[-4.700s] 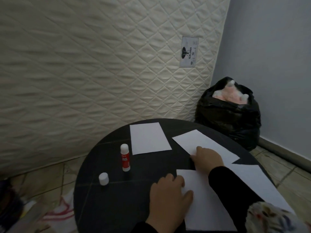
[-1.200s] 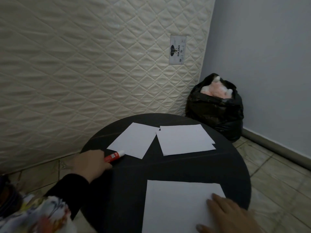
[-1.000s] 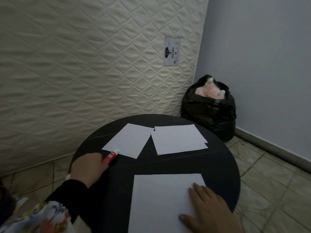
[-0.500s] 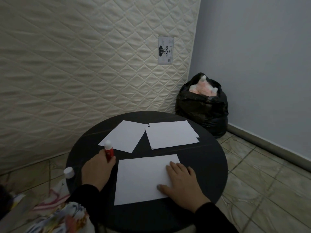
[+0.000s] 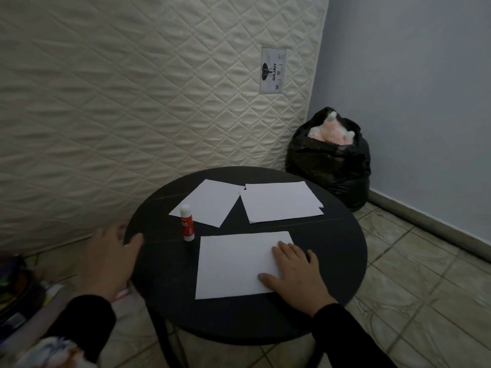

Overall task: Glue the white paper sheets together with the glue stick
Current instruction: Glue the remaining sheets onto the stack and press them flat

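A red glue stick with a white top stands upright on the round black table, just left of the nearest white sheet. My right hand lies flat on that sheet's right part, fingers spread. Off the table's left edge, my left hand is open and holds nothing, a short way from the glue stick. Two more lots of white paper lie at the far side: a single sheet on the left and an overlapped pair on the right.
A quilted cream mattress leans against the wall behind the table. A black bag with something pink and fluffy sits in the corner on the tiled floor. Clutter lies on the floor at the left.
My left hand has set the glue stick upright on the table and let go, drawing back to the left. The near sheet and my right hand stay put; the view has shifted.
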